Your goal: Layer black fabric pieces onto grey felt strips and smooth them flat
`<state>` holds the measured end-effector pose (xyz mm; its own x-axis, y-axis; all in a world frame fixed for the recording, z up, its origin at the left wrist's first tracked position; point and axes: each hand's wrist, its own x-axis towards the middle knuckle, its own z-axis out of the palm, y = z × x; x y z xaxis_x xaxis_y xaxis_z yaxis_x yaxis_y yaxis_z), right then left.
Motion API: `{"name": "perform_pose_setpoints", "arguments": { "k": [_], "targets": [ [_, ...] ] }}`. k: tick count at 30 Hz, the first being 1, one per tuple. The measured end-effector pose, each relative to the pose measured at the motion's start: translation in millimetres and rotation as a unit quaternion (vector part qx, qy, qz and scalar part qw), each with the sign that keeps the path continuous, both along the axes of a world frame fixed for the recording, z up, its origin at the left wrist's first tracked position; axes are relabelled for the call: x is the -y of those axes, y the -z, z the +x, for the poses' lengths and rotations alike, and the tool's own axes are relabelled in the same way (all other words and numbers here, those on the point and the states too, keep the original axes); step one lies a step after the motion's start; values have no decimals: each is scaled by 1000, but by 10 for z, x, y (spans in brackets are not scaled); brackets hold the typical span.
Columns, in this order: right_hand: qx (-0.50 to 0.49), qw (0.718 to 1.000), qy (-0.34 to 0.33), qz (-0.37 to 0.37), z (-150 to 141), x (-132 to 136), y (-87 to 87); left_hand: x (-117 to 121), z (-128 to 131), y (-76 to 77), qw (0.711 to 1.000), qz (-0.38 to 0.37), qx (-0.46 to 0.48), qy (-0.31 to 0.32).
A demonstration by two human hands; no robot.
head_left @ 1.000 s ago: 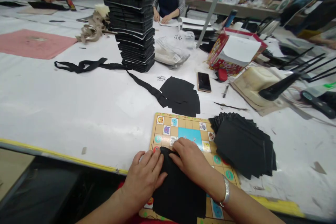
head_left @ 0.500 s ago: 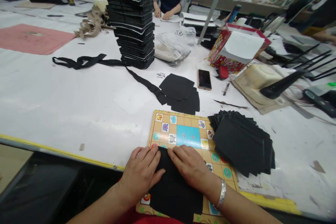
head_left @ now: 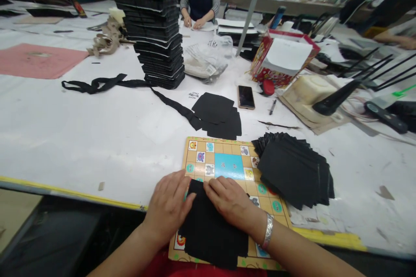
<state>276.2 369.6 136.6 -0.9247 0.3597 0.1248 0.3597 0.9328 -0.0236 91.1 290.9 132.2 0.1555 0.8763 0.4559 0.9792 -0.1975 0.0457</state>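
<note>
A flat black piece of material (head_left: 214,238), perhaps fabric or thin leather, lies on a game board (head_left: 227,147) printed with cartoon animals at the table's front edge. Along the piece's left side rests my left hand (head_left: 169,201), its fingers stretched forward and its thumb spread apart at the black edge. My right hand (head_left: 232,203), wearing a silver bracelet (head_left: 268,230), bends its fingers together over the piece's upper edge and presses there. A fanned stack of black pieces (head_left: 294,169) overlaps the board's right side.
Beyond the board lie more black pieces (head_left: 216,112) and a black strip (head_left: 175,106). A phone (head_left: 246,97), a pen (head_left: 272,107) and a red box (head_left: 282,58) stand right of them. A tall black stack (head_left: 156,30) rises behind. A co-worker (head_left: 201,0) works across the table.
My left hand has slid left off the upper edge of the black piece and its thumb has spread. My right hand stays at that edge. The whole view has shifted slightly.
</note>
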Motion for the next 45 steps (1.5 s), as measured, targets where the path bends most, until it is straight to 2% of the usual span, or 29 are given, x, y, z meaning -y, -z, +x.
{"name": "perform_pose_setpoints", "arguments": {
  "k": [3,7,12,19,26,32,36,40,42,45],
  "targets": [
    [-11,1000,7,-5,58,-7,21,-6,165,81,998,-4,4,61],
    [-53,998,11,-23,375,-19,37,4,239,130,997,-13,-28,70],
    [-86,995,30,-27,714,-15,43,9,199,98,997,-13,-42,71],
    [-59,998,27,-13,752,-9,33,20,293,18,991,-85,-89,48],
    [-5,999,34,-17,877,29,-14,-4,440,-75,969,-166,-177,41],
    [32,999,23,-8,846,72,-53,-18,534,-115,963,-198,-181,40],
    [57,998,29,10,1081,121,-81,-14,548,-116,961,-206,-180,37],
    [36,992,103,57,1336,175,-143,0,538,-97,963,-196,-180,37],
    [-11,987,143,66,1249,220,-165,4,546,-86,965,-181,-183,40],
    [-68,983,165,38,839,315,-133,3,570,-71,971,-149,-183,47]
  ]
}}
